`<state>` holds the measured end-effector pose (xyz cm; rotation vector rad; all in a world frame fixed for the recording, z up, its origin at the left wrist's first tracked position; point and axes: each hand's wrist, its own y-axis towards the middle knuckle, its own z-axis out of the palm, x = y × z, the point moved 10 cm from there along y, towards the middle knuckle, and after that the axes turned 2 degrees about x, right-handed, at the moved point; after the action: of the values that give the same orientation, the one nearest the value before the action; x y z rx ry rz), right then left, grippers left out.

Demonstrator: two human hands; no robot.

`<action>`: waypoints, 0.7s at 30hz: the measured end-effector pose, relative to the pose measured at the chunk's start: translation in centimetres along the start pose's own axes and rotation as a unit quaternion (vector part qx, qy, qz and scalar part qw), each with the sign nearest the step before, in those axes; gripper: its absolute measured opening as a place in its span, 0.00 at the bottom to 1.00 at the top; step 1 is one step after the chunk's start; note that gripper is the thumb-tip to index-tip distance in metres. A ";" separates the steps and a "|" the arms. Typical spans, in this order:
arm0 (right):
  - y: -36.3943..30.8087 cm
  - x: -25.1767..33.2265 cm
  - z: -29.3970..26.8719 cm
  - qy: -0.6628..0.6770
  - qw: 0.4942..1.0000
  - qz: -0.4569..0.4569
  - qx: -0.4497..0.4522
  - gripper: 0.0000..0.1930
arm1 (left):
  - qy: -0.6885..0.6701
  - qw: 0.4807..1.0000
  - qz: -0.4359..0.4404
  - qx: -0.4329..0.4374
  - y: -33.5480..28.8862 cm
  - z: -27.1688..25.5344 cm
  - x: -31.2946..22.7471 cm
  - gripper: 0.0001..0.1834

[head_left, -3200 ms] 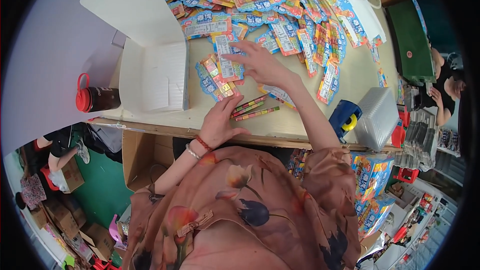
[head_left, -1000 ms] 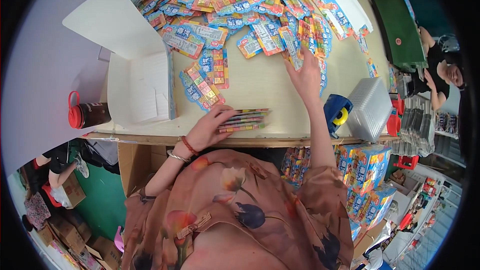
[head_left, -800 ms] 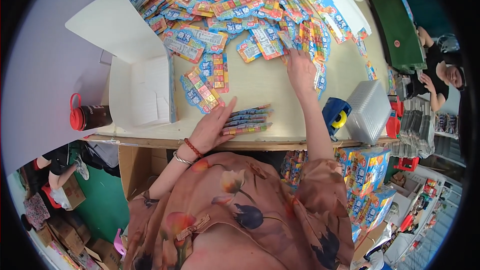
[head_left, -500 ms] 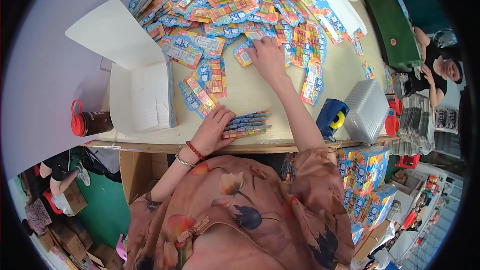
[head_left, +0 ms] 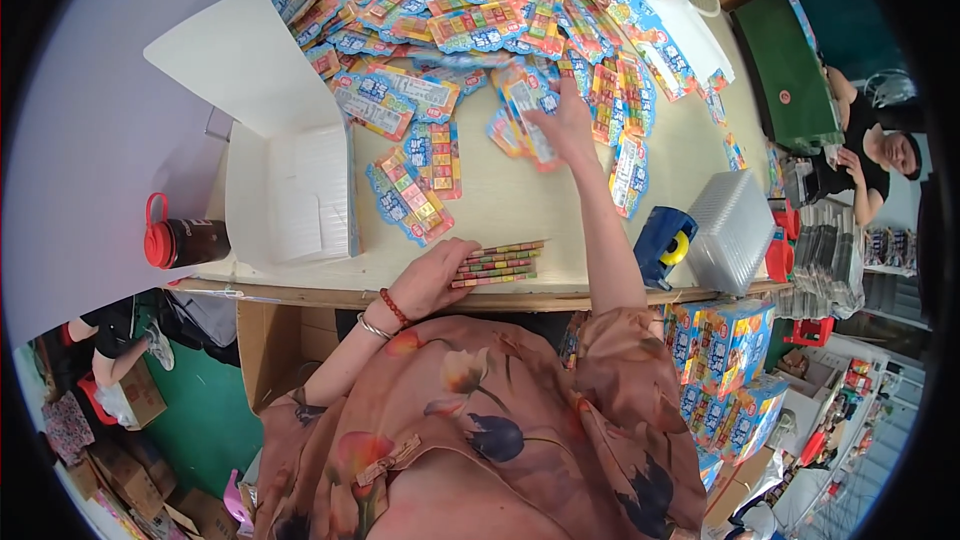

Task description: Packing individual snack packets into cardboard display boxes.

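Near the front edge of the table, my left hand (head_left: 430,282) is closed around the end of a small row of blister candy packs (head_left: 500,266), which stand on their edges side by side. My right hand (head_left: 568,130) reaches farther out and pinches a candy pack (head_left: 526,110) by its side; the pack is tilted and slightly blurred. Part of another pack (head_left: 506,134) shows beneath it. Between the hands and the left box, a colourful pack (head_left: 408,196) lies face up. Behind them spreads a big heap of the same packs (head_left: 480,25).
An open white carton (head_left: 285,195) stands at the left, beside a dark bottle with a red lid (head_left: 185,243). To the right are a blue tape dispenser (head_left: 664,245) and stacked clear plastic trays (head_left: 733,232). Printed boxes (head_left: 735,340) are piled below the edge. A person (head_left: 865,155) works at far right.
My right hand has lifted a pack from the table and drawn it slightly nearer and to the right. The standing packs under my left hand now show their edges more upright.
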<state>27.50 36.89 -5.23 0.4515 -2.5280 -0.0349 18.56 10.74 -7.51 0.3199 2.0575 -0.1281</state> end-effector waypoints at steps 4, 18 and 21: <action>-2.8 0.9 -0.9 0.069 0.974 -0.068 0.207 0.22 | -0.011 1.000 -0.009 0.001 -0.8 -0.6 0.2 0.30; -16.5 10.8 0.3 -0.024 0.826 -0.435 0.357 0.02 | -0.011 1.000 0.019 -0.001 -0.7 -1.5 0.8 0.43; -17.8 9.6 2.4 0.115 0.805 -0.390 0.432 0.04 | 0.006 0.996 0.027 -0.090 -0.7 -2.9 0.8 0.59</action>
<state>24.25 16.78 -4.25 1.7021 -1.8089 0.8295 15.55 10.83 -6.86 0.2645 2.0537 0.0919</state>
